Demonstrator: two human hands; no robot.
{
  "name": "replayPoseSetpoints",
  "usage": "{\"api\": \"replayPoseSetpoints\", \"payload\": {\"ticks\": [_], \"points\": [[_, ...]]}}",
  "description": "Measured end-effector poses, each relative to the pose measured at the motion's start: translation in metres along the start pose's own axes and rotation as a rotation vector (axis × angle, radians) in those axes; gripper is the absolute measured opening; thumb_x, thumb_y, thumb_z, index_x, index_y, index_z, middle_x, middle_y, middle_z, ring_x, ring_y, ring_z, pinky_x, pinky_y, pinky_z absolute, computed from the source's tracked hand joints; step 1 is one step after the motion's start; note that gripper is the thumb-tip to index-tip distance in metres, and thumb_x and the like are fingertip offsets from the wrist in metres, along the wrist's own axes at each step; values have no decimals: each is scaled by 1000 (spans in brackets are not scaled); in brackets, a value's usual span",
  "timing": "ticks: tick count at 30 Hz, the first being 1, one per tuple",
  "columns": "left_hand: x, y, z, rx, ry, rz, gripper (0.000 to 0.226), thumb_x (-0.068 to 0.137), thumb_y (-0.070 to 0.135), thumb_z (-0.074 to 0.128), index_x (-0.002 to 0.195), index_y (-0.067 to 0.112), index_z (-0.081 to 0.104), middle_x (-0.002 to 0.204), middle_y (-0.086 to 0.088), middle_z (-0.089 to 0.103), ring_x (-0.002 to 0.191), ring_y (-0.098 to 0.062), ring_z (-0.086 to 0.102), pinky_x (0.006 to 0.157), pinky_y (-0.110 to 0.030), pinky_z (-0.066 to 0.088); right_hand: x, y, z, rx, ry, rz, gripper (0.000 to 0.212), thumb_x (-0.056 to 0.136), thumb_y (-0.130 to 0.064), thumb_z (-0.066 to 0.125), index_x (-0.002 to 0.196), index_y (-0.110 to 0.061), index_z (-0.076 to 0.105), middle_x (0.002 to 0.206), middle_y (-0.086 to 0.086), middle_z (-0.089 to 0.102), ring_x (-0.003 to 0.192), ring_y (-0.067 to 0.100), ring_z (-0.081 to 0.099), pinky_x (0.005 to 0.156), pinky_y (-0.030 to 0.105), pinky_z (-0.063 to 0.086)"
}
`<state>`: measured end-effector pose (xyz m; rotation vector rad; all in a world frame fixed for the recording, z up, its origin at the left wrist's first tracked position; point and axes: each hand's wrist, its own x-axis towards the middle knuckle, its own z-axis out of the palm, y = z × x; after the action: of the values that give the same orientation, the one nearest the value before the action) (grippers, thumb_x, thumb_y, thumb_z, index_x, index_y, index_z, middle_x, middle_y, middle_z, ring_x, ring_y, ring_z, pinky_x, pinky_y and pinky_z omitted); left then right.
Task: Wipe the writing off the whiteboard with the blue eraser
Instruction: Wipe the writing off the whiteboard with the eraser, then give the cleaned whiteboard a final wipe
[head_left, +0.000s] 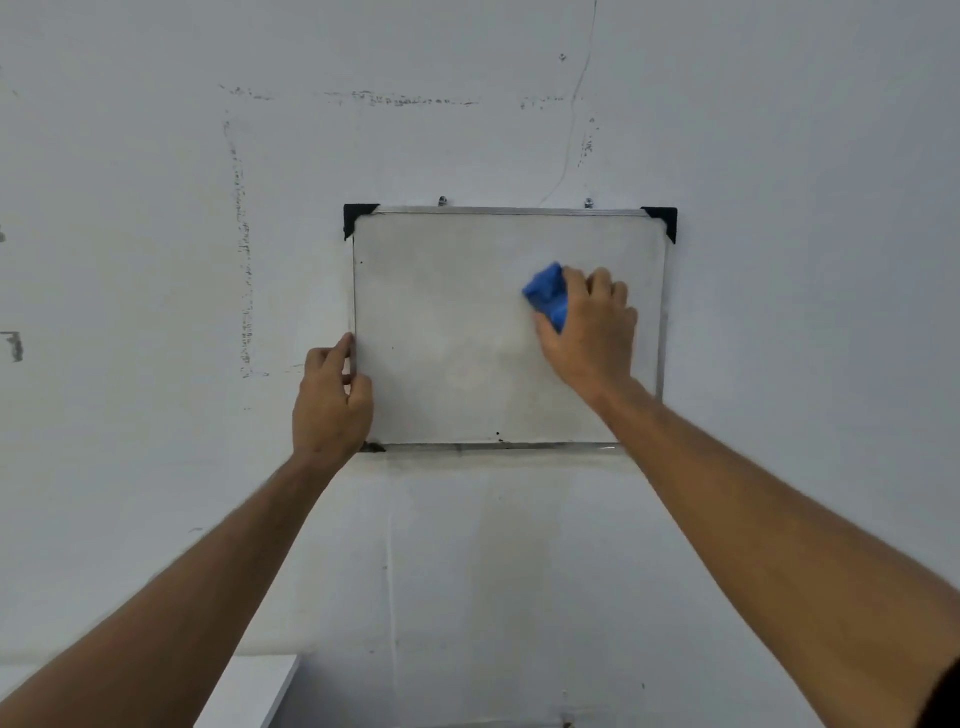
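A small whiteboard (447, 312) with a metal frame and black corner caps hangs on the wall at the centre. Its surface looks smudged grey, with no readable writing, only a few dark specks near the bottom edge. My right hand (592, 332) presses the blue eraser (546, 295) flat against the board's right half, and the eraser is blurred. My left hand (330, 400) grips the board's left frame edge near the lower left corner, thumb on the front.
The board hangs from two small hooks (442, 200) at its top. The white wall (156, 260) around it carries dark scuff lines and a thin crack. A white shelf or table corner (249, 686) shows at the bottom left.
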<state>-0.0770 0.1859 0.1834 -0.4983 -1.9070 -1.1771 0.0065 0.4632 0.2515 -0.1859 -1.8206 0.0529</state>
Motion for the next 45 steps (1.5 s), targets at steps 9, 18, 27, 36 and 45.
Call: {"api": "replayPoseSetpoints", "payload": {"ticks": [9,18,27,36,45], "points": [[2,-2,1,33,-26,-2,59,92,28,43,151,22,39,137,3,43,108,-22,61,93,-48,52,-48,59,4,-135,-163,-462,55,79,-44,69,127,-19,57,101,11,57,89,34,54,70,44,44],[-28,43,22,193,30,226,56,78,19,62,133,13,49,131,-8,47,116,-28,46,95,-42,37,-74,8,-5,54,-520,-337,54,79,-54,66,123,-24,57,108,1,61,98,24,59,82,42,48],[-78,46,-5,-77,-565,32,62,80,66,69,127,28,52,116,17,58,98,-7,63,76,-27,57,-75,-41,-24,1297,-870,460,40,90,-9,61,129,-16,52,113,13,63,97,28,67,76,40,61],[-110,-10,-100,327,-490,-114,41,69,51,81,89,21,61,85,6,65,71,-13,64,60,-33,55,-132,-127,26,1281,-1223,356,33,85,-8,65,118,-12,66,109,15,72,89,23,68,83,39,59],[-167,-98,-141,636,-642,-409,38,64,46,72,83,19,51,88,1,56,64,-14,56,52,-27,45,-240,-225,95,1120,-1454,428,30,84,-5,60,113,-4,67,103,15,71,79,19,64,79,35,60]]}}
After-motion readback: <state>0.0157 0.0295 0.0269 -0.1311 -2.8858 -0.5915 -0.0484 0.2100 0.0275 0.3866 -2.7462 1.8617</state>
